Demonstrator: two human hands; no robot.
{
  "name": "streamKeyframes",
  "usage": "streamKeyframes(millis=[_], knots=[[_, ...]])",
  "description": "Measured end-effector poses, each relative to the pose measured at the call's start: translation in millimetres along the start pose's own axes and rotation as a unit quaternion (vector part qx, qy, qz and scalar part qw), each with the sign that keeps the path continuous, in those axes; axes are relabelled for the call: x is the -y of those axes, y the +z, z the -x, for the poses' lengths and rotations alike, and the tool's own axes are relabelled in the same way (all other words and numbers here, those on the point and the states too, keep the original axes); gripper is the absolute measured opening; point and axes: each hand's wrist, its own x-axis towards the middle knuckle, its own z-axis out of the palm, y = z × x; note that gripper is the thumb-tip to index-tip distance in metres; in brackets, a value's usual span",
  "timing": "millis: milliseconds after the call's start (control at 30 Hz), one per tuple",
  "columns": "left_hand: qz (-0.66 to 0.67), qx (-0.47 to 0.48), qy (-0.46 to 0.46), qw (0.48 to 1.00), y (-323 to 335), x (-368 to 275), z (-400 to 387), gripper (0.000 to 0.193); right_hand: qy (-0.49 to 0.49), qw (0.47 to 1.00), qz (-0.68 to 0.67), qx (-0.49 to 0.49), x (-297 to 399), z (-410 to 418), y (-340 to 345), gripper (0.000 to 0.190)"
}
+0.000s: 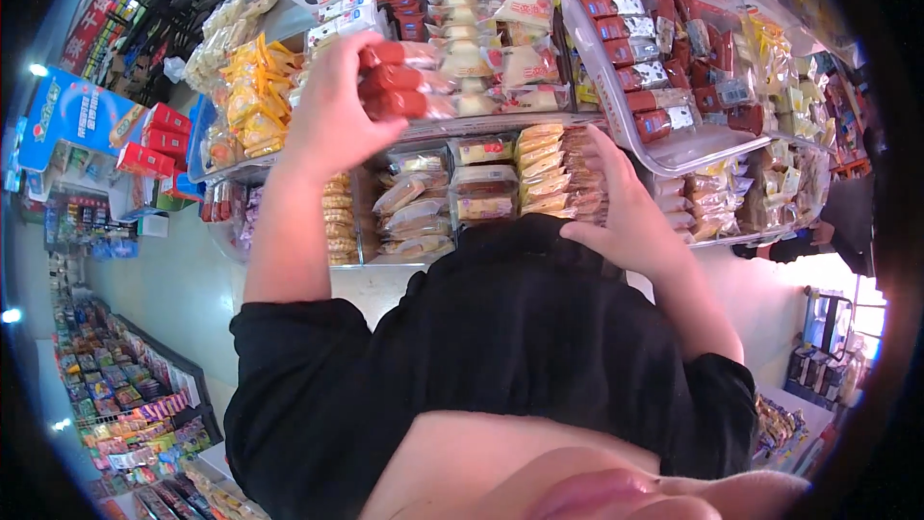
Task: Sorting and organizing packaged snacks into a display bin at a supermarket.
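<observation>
My left hand (336, 112) grips a stack of several red-wrapped snack packs (397, 81) above the upper display bin, its fingers on their left ends. Behind them lie more dark red packs (408, 14). White-wrapped triangular sandwiches (523, 65) fill the section to the right. My right hand (613, 206) rests with fingers apart at the front of the lower bin, beside brown-wrapped packs (583, 180) and gold-wrapped packs (543, 170). Whether its fingertips touch the brown packs cannot be told. It holds nothing that shows.
A clear plastic bin (664, 159) with red and white packs stands raised at the right. Yellow-wrapped packs (260, 97) fill a tray at the left. Red boxes (164, 141) stand farther left. Part of another person (844, 220) shows at the far right. Snack shelves (130, 390) stand lower left.
</observation>
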Motion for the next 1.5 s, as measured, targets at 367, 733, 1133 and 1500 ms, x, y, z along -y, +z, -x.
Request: streamKeyframes(millis=[367, 733, 1133, 1500], knots=[[-0.132, 0.234, 0.078, 0.960, 50, 101, -84, 0.083, 0.087, 0.993, -0.028, 0.074, 3, 13, -4, 0.102], [-0.164, 0.273, 0.059, 0.946, 109, 133, -102, 0.101, 0.126, 0.986, 0.004, 0.113, 3, 19, -8, 0.094], [-0.357, 0.228, -0.046, 0.904, 112, 103, -82, 0.118, 0.019, 0.981, 0.004, 0.191, -12, 21, -46, 0.074], [-0.354, 0.164, -0.034, 0.920, 113, 89, -64, 0.109, 0.129, 0.900, 0.200, -0.365, -79, -25, -163, 0.051]])
